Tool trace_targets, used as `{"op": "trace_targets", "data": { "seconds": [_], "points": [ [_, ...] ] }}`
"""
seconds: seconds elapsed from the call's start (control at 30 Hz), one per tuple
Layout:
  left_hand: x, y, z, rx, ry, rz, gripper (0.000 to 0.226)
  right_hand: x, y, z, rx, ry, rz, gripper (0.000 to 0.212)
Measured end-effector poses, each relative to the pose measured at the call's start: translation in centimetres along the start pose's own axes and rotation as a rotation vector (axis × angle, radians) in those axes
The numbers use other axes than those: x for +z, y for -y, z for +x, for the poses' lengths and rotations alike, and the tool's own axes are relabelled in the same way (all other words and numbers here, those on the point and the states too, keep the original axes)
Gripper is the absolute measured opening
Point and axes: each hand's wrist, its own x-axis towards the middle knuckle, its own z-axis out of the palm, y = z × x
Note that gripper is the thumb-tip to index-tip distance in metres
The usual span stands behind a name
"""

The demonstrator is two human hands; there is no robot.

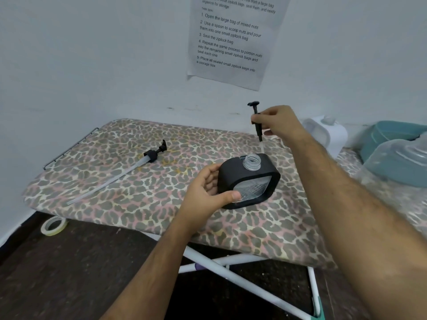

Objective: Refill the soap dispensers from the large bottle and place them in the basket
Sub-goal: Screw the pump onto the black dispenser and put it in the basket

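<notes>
Left hand point(209, 192) wraps the black-framed dispenser point(248, 181) w/ thumb across its clear front, tilting it on the leopard-print board point(129, 192) approx centre frame, prob. to steady it w/ the open threaded neck point(252, 160) up for pouring. Right hand point(280, 124), at 1 o'clock from the dispenser, pinches its black pump point(256, 121) lifted clear, tube hanging, so the neck stays free. A second pump point(152, 155) lies flat at 9 o'clock, parked aside. White jug point(328, 135) at 2 o'clock, maybe the large bottle; teal basket point(392, 139) at 3 o'clock, partly cut off.
</notes>
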Motion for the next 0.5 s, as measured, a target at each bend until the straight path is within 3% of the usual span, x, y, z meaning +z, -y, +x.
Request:
{"op": "trace_targets", "data": {
  "seconds": [0.17,0.27,0.5],
  "points": [
    [0.3,-0.3,-0.2,0.0,-0.047,0.03,0.059,-2.7,5.2,-4.3,-0.221,-0.125,0.142,0.006],
    [0.5,-0.5,-0.3,0.0,-0.048,0.049,0.055,-3.9,7.5,-7.1,-0.311,-0.158,0.233,0.01],
    [0.8,-1.1,-0.7,-0.008,-0.04,0.028,0.055,-4.3,9.0,-12.1,-0.387,-0.172,0.308,0.005]
  ]
}}
